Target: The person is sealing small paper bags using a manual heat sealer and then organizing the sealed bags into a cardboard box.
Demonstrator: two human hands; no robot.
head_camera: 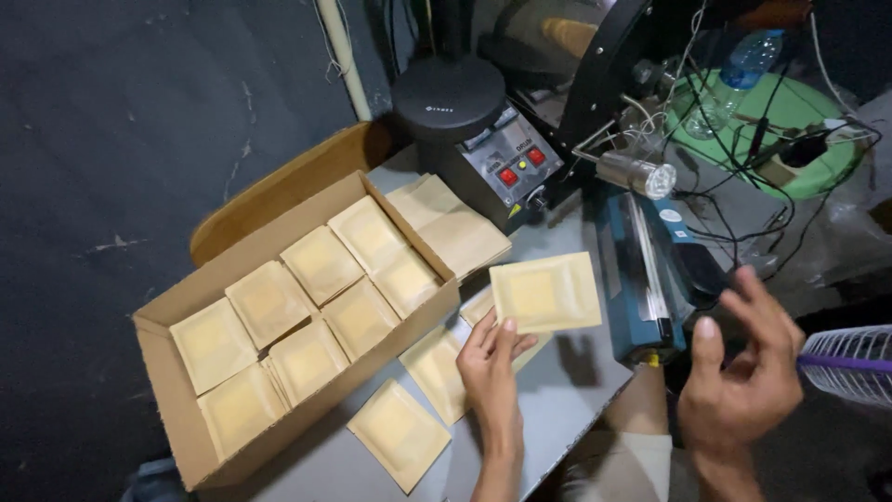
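My left hand pinches the lower edge of a flat tan paper pouch and holds it up over the grey table. My right hand hovers empty to the right, fingers curled and apart, just beside the blue heat sealer. Loose pouches lie on the table under and left of my left hand. An open cardboard box at the left holds several of the same pouches in rows.
A black machine with red buttons stands behind the box, with a stack of pouches in front of it. Tangled wires, a plastic bottle and a green round object sit at the back right. A white fan grille is at the right edge.
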